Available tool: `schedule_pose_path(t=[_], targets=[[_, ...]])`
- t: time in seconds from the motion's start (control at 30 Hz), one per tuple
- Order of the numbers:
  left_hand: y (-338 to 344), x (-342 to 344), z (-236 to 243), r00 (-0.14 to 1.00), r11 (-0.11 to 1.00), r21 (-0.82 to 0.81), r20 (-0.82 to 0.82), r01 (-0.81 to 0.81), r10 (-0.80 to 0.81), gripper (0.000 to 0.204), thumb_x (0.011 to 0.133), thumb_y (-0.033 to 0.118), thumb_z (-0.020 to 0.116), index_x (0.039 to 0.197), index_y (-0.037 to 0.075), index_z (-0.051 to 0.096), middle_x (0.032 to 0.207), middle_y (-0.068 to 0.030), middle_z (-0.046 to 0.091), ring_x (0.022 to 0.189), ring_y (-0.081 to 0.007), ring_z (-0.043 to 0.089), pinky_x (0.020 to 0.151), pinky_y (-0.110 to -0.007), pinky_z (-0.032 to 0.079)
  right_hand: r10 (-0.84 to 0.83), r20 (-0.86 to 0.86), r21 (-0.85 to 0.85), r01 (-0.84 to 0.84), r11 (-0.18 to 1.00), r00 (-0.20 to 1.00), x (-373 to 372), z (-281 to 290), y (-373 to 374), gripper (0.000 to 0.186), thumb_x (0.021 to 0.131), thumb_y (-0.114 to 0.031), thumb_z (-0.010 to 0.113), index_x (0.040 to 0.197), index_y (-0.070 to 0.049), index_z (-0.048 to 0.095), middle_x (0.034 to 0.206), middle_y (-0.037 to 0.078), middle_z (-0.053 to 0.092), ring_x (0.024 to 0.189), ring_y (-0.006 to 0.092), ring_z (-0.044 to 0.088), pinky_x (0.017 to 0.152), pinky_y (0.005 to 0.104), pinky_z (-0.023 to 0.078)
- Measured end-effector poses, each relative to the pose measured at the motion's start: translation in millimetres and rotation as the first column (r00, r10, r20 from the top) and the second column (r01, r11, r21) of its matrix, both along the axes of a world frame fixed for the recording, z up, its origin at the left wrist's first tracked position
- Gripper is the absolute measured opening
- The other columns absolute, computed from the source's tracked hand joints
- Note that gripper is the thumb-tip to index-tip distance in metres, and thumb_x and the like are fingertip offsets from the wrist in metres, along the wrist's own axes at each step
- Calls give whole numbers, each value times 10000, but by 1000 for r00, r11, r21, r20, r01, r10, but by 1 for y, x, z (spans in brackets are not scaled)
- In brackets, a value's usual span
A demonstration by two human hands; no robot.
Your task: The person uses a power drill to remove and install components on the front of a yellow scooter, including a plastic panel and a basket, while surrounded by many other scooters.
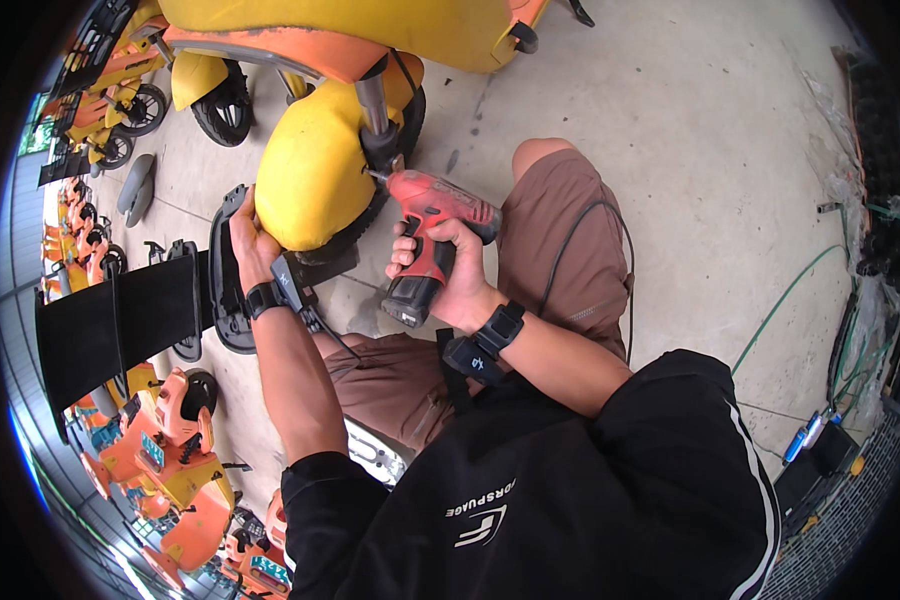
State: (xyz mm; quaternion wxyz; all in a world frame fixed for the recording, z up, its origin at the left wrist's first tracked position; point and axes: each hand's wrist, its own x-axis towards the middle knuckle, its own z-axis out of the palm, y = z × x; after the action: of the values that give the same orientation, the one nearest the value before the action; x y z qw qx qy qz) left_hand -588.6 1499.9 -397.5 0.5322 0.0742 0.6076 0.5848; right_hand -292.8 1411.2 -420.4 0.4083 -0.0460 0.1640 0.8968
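Note:
My right hand (pixel 453 270) is closed round the grip of a red and black cordless drill (pixel 446 205). The drill's nose points left, and its tip meets the right side of a yellow front fender (pixel 312 165) near the fork leg (pixel 373 105). My left hand (pixel 251 240) is against the fender's left side, its fingers curled at the edge and partly hidden. The fender sits over a black tyre (pixel 410 125) of a yellow and orange scooter (pixel 340 30). A long black plastic part (pixel 230 275) is close beside my left wrist.
Several orange and yellow scooters (pixel 175 440) stand at the left. A black panel (pixel 120 320) reaches in from the left. Another scooter's wheel (pixel 222 105) is at the upper left. A green hose (pixel 785 300) and clutter line the right side of the concrete floor (pixel 690 180).

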Motion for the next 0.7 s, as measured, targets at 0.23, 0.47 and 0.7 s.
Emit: schedule_pose_path(t=[0.23, 0.47, 0.7], targets=[[-1, 9, 4, 999, 999, 19, -30, -29, 30, 318, 989, 217, 492, 1194, -19, 549, 1204, -175, 605, 1083, -300, 599, 950, -438, 488, -93, -232, -191, 49, 980, 968, -2, 5, 1, 292, 764, -199, 578, 1003, -42, 520, 793, 7, 527, 745, 123, 537, 814, 277, 457], [-2, 11, 5, 999, 999, 4, -27, -38, 38, 324, 992, 215, 487, 1205, -24, 538, 1209, -176, 597, 1084, -293, 594, 952, -430, 484, -107, -323, -260, 21, 965, 940, -3, 3, 2, 294, 769, -210, 589, 999, -36, 528, 790, 18, 555, 760, 138, 550, 824, 289, 475], [-1, 11, 5, 999, 1000, 21, -41, -22, 23, 318, 990, 208, 490, 1199, -26, 540, 1202, -182, 602, 1074, -291, 599, 943, -424, 491, -95, -320, -253, 11, 967, 943, -2, 1, 1, 287, 775, -218, 586, 993, -39, 532, 787, 19, 554, 755, 142, 551, 826, 291, 478]])
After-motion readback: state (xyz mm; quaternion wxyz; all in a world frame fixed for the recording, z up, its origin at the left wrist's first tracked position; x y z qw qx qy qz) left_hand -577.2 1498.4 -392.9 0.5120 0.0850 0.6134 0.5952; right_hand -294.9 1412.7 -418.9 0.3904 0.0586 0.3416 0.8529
